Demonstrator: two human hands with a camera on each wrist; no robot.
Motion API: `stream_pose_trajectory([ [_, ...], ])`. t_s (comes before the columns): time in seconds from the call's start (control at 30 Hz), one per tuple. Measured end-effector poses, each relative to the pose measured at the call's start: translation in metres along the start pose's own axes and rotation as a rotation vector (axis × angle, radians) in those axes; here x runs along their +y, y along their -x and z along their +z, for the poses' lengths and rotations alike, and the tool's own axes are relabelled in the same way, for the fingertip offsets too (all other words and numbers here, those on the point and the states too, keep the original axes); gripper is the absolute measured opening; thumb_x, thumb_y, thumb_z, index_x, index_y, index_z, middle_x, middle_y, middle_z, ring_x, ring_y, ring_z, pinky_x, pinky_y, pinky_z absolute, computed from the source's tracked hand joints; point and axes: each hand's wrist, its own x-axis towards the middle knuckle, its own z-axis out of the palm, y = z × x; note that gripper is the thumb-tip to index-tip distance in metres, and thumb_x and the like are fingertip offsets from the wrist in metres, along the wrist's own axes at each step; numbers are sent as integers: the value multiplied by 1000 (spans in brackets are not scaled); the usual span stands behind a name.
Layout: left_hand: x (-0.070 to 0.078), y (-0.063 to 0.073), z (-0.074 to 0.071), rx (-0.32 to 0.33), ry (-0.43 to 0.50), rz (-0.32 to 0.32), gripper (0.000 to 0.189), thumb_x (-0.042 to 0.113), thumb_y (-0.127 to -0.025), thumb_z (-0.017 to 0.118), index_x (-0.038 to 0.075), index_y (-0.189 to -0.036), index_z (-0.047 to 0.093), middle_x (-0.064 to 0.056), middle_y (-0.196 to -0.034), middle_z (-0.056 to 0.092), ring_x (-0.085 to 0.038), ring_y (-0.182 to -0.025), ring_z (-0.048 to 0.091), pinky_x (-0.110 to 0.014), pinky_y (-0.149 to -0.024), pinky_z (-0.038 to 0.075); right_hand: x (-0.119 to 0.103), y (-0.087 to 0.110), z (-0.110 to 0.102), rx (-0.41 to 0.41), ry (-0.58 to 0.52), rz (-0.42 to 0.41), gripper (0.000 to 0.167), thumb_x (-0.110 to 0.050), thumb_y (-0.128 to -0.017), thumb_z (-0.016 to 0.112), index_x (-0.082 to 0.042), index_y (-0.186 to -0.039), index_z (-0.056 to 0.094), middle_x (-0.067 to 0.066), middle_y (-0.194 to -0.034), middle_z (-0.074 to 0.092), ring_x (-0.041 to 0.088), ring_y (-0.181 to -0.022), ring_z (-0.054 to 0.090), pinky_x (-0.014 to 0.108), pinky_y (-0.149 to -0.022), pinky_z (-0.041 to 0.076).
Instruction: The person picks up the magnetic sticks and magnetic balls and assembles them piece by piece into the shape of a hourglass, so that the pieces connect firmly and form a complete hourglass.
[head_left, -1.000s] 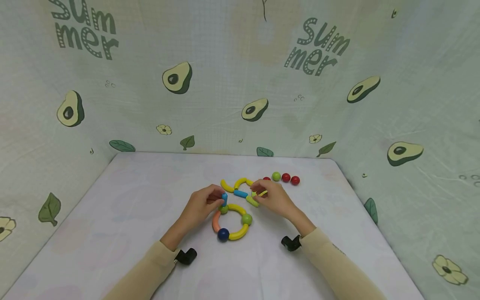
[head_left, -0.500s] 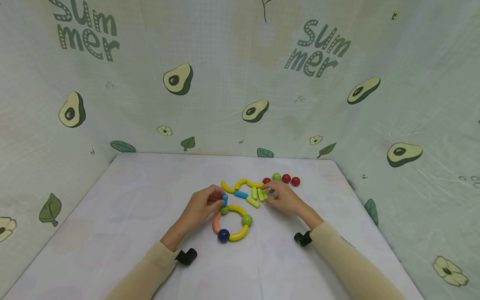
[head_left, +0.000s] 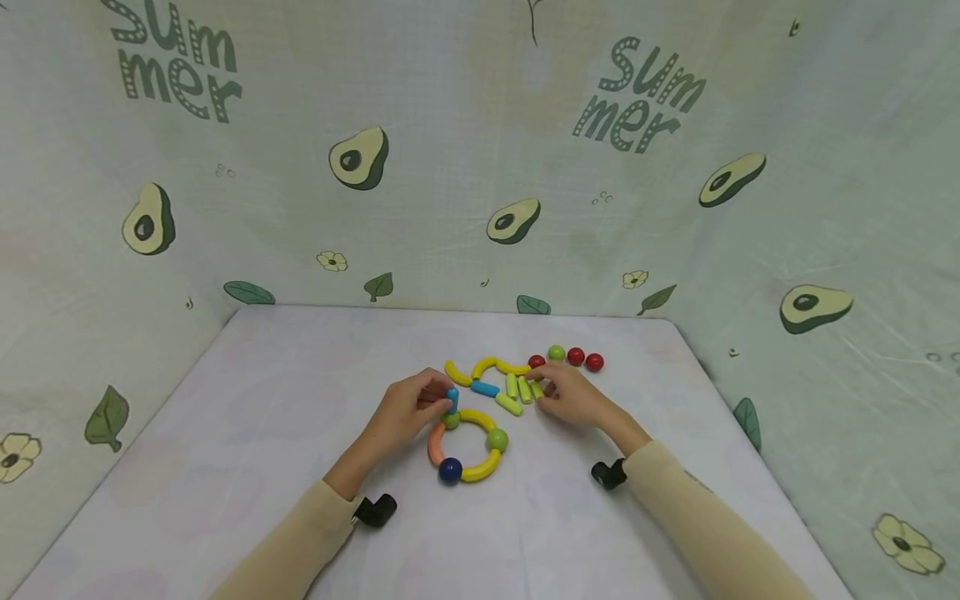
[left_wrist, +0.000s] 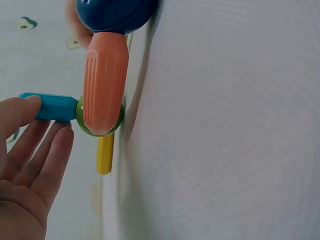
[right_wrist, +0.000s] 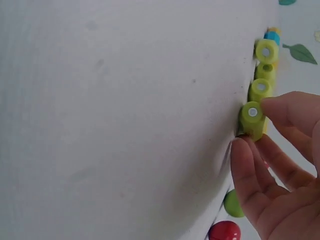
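Observation:
My left hand [head_left: 405, 408] pinches a blue magnetic rod [left_wrist: 56, 107] between thumb and fingers. That rod stands upright on a green ball [head_left: 451, 421] of a ring lying on the table. The ring also has an orange curved rod [left_wrist: 106, 82], a dark blue ball [head_left: 450, 471], a second green ball [head_left: 497, 440] and yellow curved rods [head_left: 482, 468]. My right hand [head_left: 576, 396] has its thumb and fingertips around the rightmost light green rod [right_wrist: 251, 120], low at the table. Beside it lie several more light green rods [head_left: 524, 390].
Behind the ring lie another blue rod [head_left: 484, 388] and yellow curved rods [head_left: 484, 367]. Red balls [head_left: 594, 362] and a green ball [head_left: 556, 353] sit in a row at the back right. A patterned cloth [head_left: 450, 258] hangs behind the table.
My right hand has moved right, off the inner light green rods, to the rightmost one, uncovering the others. My left hand stays at the blue rod on the ring.

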Motion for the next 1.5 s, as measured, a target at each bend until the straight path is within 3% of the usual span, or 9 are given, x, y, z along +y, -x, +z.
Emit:
stream_pose_trajectory([
  [0.63,-1,0,-1,-9,8,-6,26,13,-98,78,21,-122,68,5,-113,73,-11,-104,72,-29,-92,60,6,6,-11,-136,48,-22,34,-7,-94,78,-12,-127,75,-1,-108,71,16,-90,61,31,-82,55],
  [0.93,-1,-1,-1,-10,5,-9,26,13,-99,78,21,-121,68,5,-113,73,-11,-104,72,-28,-92,60,1,10,-14,-163,52,-25,33,-5,-96,76,-16,-127,75,0,-113,71,16,-91,60,32,-84,56],
  [1.13,-1,0,-1,-9,8,-12,26,14,-99,78,21,-122,68,5,-113,73,-11,-104,72,-28,-92,60,-10,16,-16,-139,29,-83,32,-7,-99,73,-16,-130,73,-1,-115,71,17,-98,63,35,-90,58],
  [1.3,0,0,-2,3,6,-9,26,13,-99,78,21,-121,69,4,-113,73,-12,-103,72,-30,-92,60,-24,18,-14,-72,-55,-138,31,-4,-98,72,-13,-129,70,0,-117,71,19,-102,66,36,-91,59],
  [1.5,1,-1,-1,0,0,-9,25,13,-99,77,20,-121,68,3,-114,74,-12,-103,73,-29,-91,60,-42,22,0,5,-182,-110,37,-5,-96,78,-11,-130,66,0,-120,70,16,-104,69,32,-92,61],
])
